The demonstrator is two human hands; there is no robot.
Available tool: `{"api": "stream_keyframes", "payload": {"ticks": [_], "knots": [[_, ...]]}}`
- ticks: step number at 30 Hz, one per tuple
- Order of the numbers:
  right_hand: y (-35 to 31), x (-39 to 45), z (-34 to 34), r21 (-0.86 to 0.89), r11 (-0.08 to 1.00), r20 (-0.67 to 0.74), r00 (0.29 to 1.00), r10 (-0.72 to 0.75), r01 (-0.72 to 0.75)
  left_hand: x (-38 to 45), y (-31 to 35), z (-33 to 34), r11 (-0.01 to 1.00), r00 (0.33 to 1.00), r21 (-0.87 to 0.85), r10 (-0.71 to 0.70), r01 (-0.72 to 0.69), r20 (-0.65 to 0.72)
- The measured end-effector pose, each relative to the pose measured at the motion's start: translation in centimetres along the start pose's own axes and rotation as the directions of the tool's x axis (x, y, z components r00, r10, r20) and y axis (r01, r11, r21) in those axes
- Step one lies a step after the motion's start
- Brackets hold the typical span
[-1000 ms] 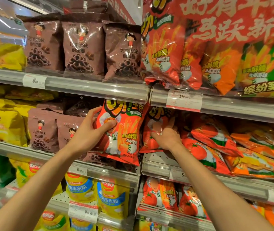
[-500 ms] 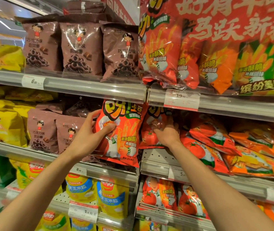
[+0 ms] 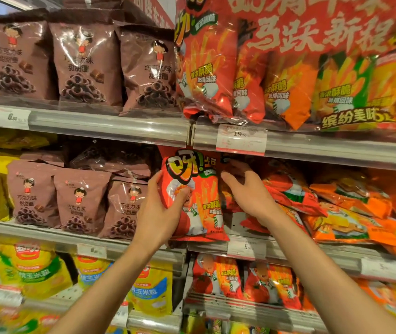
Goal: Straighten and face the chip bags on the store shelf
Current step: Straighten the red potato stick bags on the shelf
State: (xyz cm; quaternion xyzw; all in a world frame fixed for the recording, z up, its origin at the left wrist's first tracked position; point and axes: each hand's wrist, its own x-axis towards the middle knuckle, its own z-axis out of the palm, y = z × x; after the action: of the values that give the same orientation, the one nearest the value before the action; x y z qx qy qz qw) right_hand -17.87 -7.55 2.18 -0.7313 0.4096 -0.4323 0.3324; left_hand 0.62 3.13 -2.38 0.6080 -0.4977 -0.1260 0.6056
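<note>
On the middle shelf [image 3: 129, 242], the left hand [image 3: 158, 218] grips an upright red chip bag [image 3: 199, 201]; right hand [image 3: 247, 189] spread.

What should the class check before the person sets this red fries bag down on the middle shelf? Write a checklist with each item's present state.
1. Left hand has a grip on the red fries bag: ok.
2. Bag upright, front facing out: ok.
3. Right hand off the bag, open: ok.
4. Orange tomato bags beside it standing upright: not ok, they lie slumped.
5. Free space behind the bag: cannot tell.
</note>
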Motion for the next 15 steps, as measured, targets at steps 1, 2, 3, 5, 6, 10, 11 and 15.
{"api": "stream_keyframes", "payload": {"ticks": [1,2,3,5,6,10,11,15], "knots": [[-0.1,-0.5,-0.2,-0.017,1.000,0.028,1.000,-0.001,0.001,-0.4,0.1,0.5,1.000,1.000,0.007,0.009,-0.009,-0.007],[0.0,-0.7,-0.3,-0.037,0.999,0.057,0.998,0.007,-0.005,-0.7,0.1,0.9,1.000,1.000,0.004,0.016,-0.016,-0.007],[0.1,-1.0,-0.3,-0.076,0.997,0.081,0.997,0.019,-0.012,-0.8,0.1,1.4,1.000,1.000,-0.012,0.020,-0.020,-0.001],[0.0,-1.2,-0.3,-0.166,0.986,0.088,0.996,0.002,0.013,-0.4,-0.1,2.3,0.998,0.999,-0.058,0.026,-0.025,0.022],[-0.1,-1.2,-0.3,-0.185,0.982,0.072,0.997,-0.030,0.042,0.1,-0.3,2.7,0.997,0.999,-0.078,0.028,-0.026,0.032],[-0.5,-0.7,-0.2,-0.205,0.975,0.018,0.996,-0.083,0.085,1.7,-0.6,4.2,0.995,0.999,-0.099,0.027,-0.022,0.043],[-0.4,-0.6,-0.1,-0.232,0.970,0.025,0.997,-0.073,0.077,2.0,-0.8,4.4,0.996,0.999,-0.087,0.034,-0.030,0.042],[0.8,-0.8,0.1,-0.312,0.948,0.092,0.995,-0.041,0.068,2.3,-1.8,5.1,0.998,0.997,-0.027,0.066,-0.064,0.041]]}}
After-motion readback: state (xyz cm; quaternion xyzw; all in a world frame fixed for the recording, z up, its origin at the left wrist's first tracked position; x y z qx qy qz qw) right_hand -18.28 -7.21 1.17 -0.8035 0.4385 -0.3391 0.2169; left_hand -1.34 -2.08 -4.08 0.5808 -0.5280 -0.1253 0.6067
